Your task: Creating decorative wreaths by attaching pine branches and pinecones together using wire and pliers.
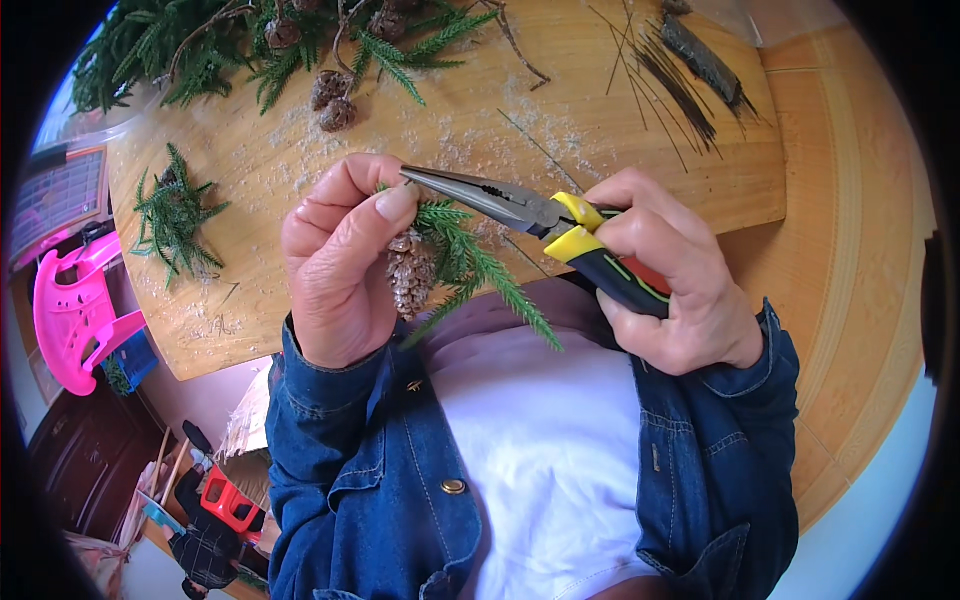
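My left hand (345, 250) pinches the top of a small green artificial pine sprig (465, 250) between thumb and fingers. A pale, frosted pine cone (411, 275) hangs from the sprig just below the fingertips. My right hand (675, 265) is wrapped round the yellow and black handles of long-nose pliers (500, 200). The jaw tips of the pliers reach the left thumb and forefinger at the sprig's top. What exactly the tips touch there is too small to make out.
Pine branches (200, 50) with brown cones (335, 100) lie at the table's far left. A separate green sprig (178, 215) rests at left. Thin dark wires (675, 95) and a grey wrapped bundle (705, 60) lie far right. White flakes dot the wooden table (270, 320); a pink chair (80, 310) stands beyond.
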